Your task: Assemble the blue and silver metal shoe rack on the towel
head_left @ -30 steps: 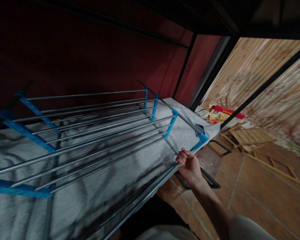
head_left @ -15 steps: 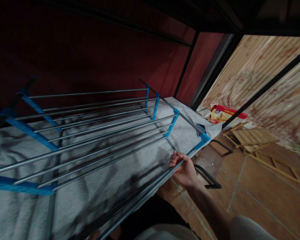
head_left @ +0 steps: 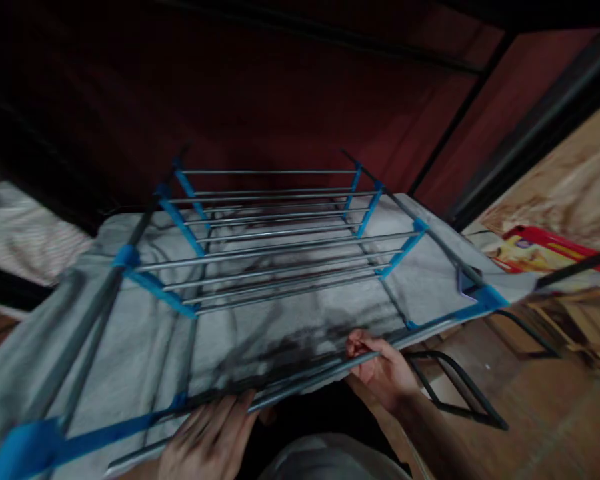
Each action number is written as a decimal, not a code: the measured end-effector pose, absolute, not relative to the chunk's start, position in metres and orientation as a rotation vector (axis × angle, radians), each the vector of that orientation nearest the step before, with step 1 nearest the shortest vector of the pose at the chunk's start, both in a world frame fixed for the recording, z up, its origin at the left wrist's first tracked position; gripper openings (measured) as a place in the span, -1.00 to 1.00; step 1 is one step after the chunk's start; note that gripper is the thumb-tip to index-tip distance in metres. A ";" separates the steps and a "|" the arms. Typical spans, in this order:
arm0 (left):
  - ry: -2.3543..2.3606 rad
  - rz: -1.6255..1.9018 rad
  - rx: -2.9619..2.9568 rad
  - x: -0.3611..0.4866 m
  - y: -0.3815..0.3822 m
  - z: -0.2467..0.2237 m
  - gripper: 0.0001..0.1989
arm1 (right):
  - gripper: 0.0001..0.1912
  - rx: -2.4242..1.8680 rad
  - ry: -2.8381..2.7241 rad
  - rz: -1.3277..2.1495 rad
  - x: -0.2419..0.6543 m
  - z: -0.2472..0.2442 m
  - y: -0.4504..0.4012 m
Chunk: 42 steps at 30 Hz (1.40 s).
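Note:
A metal rack (head_left: 280, 253) with grey rods and blue plastic brackets lies on a grey cloth-covered surface (head_left: 430, 293). At the bottom centre-left, my left hand (head_left: 210, 433) is wrapped over the rack's front rod. My right hand (head_left: 380, 367) has its fingers curled round the front rods further right, palm side up. Long side tubes (head_left: 75, 353) run back from a blue corner piece (head_left: 25, 450) at the lower left. Another blue corner piece (head_left: 487, 300) is at the right.
A phone-like object (head_left: 467, 283) lies by the right corner piece. Beyond are a red and yellow box (head_left: 545, 250), wooden slatted pieces (head_left: 580, 320) and a black metal frame (head_left: 460, 387). A dark red panel (head_left: 280, 100) stands behind.
The view has swung left, so the rack's left end now shows. My left hand, barely visible before at the bottom edge, is now in full view on the rod. My right hand still holds the front rods.

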<state>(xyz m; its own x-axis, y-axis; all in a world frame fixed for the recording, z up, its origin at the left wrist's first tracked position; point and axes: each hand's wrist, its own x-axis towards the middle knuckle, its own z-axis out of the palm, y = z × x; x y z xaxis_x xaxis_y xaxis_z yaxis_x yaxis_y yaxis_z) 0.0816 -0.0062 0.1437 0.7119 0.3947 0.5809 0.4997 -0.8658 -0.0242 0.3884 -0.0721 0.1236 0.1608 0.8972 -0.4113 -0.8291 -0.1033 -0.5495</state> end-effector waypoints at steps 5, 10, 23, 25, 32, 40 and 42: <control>-1.082 -0.753 -2.763 0.093 -0.017 0.156 -0.77 | -0.78 -0.916 -0.244 1.600 0.384 0.119 -0.076; -1.207 -0.655 -2.811 0.095 -0.022 0.159 -0.82 | -0.74 -1.041 -0.323 1.642 0.385 0.120 -0.076; -1.204 -0.708 -2.802 0.095 -0.022 0.167 -0.79 | -0.66 -1.174 -0.610 1.707 0.381 0.110 -0.080; -1.192 -0.781 -2.770 0.091 -0.025 0.170 -0.75 | -0.65 -1.203 -0.627 1.678 0.381 0.110 -0.080; -1.337 -1.424 -2.194 0.048 -0.042 0.150 -0.78 | -0.65 -1.250 -0.696 1.580 0.381 0.112 -0.079; -2.399 -2.112 -1.596 0.029 0.002 0.155 -0.64 | -0.66 -1.260 -0.692 1.592 0.383 0.114 -0.078; -2.443 -2.215 -1.812 0.031 0.013 0.153 -0.60 | -0.66 -1.272 -0.683 1.591 0.382 0.114 -0.078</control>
<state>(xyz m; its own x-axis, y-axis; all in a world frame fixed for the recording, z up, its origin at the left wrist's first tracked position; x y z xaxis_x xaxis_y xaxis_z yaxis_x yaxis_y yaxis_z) 0.0311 0.0130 0.1531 -0.3926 0.9096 0.1360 0.2243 -0.0487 0.9733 0.3825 -0.0783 0.1137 -0.0041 0.9114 -0.4114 -0.3292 -0.3897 -0.8601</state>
